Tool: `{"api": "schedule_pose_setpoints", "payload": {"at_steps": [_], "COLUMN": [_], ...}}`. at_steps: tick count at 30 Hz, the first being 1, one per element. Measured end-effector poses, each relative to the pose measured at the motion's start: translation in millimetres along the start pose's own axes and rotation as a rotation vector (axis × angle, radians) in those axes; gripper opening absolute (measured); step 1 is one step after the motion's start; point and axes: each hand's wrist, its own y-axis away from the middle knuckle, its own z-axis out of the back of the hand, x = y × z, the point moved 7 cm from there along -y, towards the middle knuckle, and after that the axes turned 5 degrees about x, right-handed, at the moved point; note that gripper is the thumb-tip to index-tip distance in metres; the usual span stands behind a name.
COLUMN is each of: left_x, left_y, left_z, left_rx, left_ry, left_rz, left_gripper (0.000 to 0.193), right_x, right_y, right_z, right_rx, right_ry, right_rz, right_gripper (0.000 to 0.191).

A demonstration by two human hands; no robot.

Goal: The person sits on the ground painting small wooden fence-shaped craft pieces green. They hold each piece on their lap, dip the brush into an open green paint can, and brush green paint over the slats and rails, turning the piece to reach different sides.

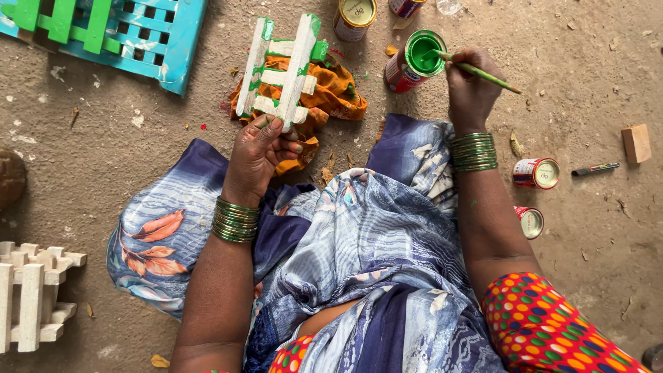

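Note:
My left hand (261,152) grips the near end of a small white wooden lattice piece (280,65) partly smeared with green paint; it stands over an orange rag (331,93) on the ground. My right hand (469,86) holds a thin green-handled brush (476,70), its tip dipped in an open tin of green paint (416,59) tilted on the floor. Green bangles ring both wrists. I sit on the ground with a blue patterned cloth (359,249) over my lap.
A blue and green painted lattice (124,34) lies at the top left. Unpainted white lattice pieces (31,293) sit at the left edge. Closed tins (353,17) stand at the top, two more tins (536,173) lie right. A wooden block (636,143) and a marker (595,168) lie far right.

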Motion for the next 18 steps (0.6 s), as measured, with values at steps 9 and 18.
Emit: {"api": "schedule_pose_setpoints", "payload": {"at_steps": [9, 18], "left_x": [2, 1], "left_y": [-3, -2], "left_z": [3, 0], "left_rx": [0.026, 0.058], "left_ry": [0.040, 0.106], "left_rz": [-0.006, 0.017], "left_gripper": [0.023, 0.025], "right_x": [6, -13], "right_y": [-4, -2], "right_z": [-1, 40], "right_rx": [0.028, -0.187], "right_ry": [0.298, -0.017], "right_rz": [0.085, 0.000], "right_gripper": [0.015, 0.017]}}
